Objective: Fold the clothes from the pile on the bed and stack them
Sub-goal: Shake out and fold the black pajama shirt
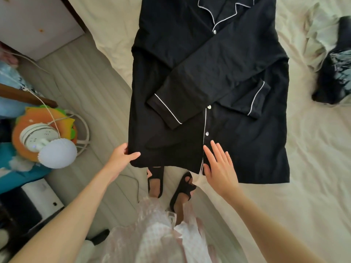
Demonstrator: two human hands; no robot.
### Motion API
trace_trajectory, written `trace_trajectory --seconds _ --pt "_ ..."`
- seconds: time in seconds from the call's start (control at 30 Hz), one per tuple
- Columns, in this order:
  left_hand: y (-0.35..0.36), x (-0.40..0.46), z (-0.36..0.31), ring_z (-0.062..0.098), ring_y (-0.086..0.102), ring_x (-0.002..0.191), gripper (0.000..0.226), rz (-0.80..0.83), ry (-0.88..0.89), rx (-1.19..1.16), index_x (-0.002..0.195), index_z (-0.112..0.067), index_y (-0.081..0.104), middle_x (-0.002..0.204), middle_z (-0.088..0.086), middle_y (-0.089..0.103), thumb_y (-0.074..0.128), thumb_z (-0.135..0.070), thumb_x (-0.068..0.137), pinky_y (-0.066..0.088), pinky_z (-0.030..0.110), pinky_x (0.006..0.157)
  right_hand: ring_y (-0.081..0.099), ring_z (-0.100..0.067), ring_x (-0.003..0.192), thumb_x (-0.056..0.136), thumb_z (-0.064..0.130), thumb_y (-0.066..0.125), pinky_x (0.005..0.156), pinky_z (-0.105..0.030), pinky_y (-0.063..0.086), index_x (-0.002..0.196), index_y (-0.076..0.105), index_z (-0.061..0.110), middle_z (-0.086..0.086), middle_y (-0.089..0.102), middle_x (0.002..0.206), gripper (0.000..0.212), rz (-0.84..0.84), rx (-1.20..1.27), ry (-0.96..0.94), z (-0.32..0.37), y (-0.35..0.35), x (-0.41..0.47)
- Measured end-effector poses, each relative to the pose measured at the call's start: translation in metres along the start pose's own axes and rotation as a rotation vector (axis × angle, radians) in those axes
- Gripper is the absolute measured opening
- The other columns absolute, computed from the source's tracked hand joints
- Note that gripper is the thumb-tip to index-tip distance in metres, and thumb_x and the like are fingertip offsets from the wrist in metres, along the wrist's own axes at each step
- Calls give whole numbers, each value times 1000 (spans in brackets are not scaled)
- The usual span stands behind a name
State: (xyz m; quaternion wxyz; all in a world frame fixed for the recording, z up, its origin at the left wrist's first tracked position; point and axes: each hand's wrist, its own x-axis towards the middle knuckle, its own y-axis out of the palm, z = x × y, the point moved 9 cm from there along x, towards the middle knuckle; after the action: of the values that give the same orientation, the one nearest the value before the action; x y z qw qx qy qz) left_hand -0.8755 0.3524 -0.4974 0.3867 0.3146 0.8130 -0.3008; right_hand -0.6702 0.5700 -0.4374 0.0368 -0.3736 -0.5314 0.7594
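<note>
A black pyjama shirt (218, 76) with white piping lies face up on the cream bed (313, 168), both sleeves folded across its front. Its hem hangs over the bed's near edge. My left hand (121, 156) pinches the shirt's lower left corner between thumb and fingers. My right hand (218, 166) lies flat with straight fingers on the hem beside the button placket. A pile of dark and pale clothes (332, 59) sits at the bed's right side.
Left of the bed, on the floor, stand a small white fan (57, 152) with an orange cushion and cables, a blue item and a dark box. A white cabinet (38, 23) is at the upper left. My feet in black sandals (171, 186) stand at the bed's edge.
</note>
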Motion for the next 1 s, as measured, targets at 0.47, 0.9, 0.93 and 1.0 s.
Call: trace_trajectory --seconds 0.47,0.9,0.93,1.0 --pt "15 -75 23 28 58 108 28 -249 -19 -356 120 0 50 120 13 57 54 -4 93 48 41 93 48 -35 122 90 23 55 95 -40 42 131 44 4 -14 49 133 47 -427 979 1088 -223 4 -99" --pt "38 -106 21 22 61 98 22 -274 -116 -800 114 -5 51 105 9 62 55 -8 93 48 37 89 57 -23 93 91 28 58 70 -29 46 123 51 17 1 58 109 35 -106 2289 1479 -169 52 -96" --pt "38 -108 19 22 61 97 23 -285 -107 -816 115 -5 50 105 9 62 55 -10 93 49 37 88 59 -25 94 89 26 60 68 -30 48 123 51 17 -1 60 109 36 -110 2311 1485 -165 49 -95" --pt "38 -115 12 22 62 94 23 -316 -83 -853 115 -7 49 104 9 62 55 -11 93 49 39 86 58 -23 106 90 23 60 83 -33 43 120 51 16 0 60 117 32 -94 2260 1468 -160 45 -97"
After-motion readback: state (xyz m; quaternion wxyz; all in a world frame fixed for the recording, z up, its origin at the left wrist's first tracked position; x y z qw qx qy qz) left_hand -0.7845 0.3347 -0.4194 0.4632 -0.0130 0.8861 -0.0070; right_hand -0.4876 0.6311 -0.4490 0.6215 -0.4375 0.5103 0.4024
